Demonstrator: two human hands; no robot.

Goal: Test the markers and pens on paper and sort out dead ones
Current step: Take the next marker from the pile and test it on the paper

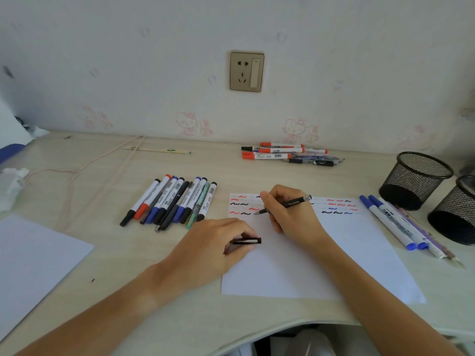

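Pen gripped by right hand, tip on paper below scribbles, ready to test | cap pinched in left hand at paper's left edge, kept for recapping

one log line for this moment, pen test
step: testing black pen | right hand: holds pen, tip on paper | left hand: holds pen cap | squiggles: red, black, blue

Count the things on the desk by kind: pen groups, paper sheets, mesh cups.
Pen groups: 3 (left row, back pile, right group)
Paper sheets: 2 (test sheet, blank sheet)
Mesh cups: 2 ()
Total: 7
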